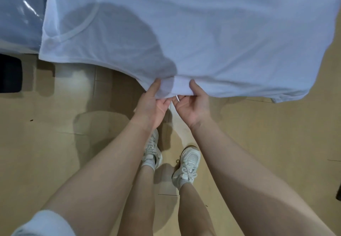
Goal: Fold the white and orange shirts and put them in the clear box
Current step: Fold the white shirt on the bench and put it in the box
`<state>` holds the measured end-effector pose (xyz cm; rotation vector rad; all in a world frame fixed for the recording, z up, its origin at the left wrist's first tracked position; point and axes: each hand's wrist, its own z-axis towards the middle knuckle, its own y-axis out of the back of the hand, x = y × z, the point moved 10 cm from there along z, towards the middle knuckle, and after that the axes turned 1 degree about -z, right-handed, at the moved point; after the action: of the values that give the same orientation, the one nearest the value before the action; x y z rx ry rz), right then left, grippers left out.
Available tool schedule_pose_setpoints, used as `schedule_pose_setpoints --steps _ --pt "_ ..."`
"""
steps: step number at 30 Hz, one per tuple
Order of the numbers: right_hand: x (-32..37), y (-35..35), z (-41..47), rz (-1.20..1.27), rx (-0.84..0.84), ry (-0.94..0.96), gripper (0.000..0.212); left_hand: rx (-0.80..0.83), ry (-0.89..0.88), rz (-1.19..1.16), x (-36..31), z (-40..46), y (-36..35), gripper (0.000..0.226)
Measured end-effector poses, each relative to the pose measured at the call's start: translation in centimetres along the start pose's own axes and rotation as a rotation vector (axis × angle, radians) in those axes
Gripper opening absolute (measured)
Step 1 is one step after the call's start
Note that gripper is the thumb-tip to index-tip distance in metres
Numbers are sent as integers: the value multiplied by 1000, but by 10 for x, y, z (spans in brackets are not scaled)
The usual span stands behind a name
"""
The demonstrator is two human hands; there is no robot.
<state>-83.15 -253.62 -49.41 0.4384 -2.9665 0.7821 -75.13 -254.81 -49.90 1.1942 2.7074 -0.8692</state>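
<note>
The white shirt (193,29) is spread wide across the upper part of the view, held up above the floor, its round neckline showing through the thin cloth at the left. My left hand (154,104) pinches the shirt's near edge with thumb on top and fingers curled under. Close beside it, my right hand (193,104) pinches the same edge. A small white tag hangs between the two hands. The orange shirt and the clear box are hidden from view.
A pale blue surface under shiny plastic film (18,14) lies at the upper left. A dark object (10,73) stands at the left edge on the tan floor (55,143). My legs and white sneakers (188,163) are below the hands.
</note>
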Motion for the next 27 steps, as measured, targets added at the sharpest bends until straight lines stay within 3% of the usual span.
schedule_pose_setpoints --steps 8,11,15,19,24,27 --pt "20 39 -74 75 -285 86 9 -234 2 -31 -5 -65 5 29" --pt "44 36 -92 75 -384 168 4 -395 -65 55 -29 -80 -1 13" --pt "87 19 -107 -116 -539 319 16 -564 -106 99 -63 -82 -19 21" --pt "119 -4 -103 -180 -599 391 9 -575 -71 30 -81 -62 -43 25" --pt "128 2 -81 -100 -570 244 6 -509 -123 138 -90 -36 -64 37" --pt "137 27 -82 -105 -624 232 9 -483 -230 504 -93 -35 -75 50"
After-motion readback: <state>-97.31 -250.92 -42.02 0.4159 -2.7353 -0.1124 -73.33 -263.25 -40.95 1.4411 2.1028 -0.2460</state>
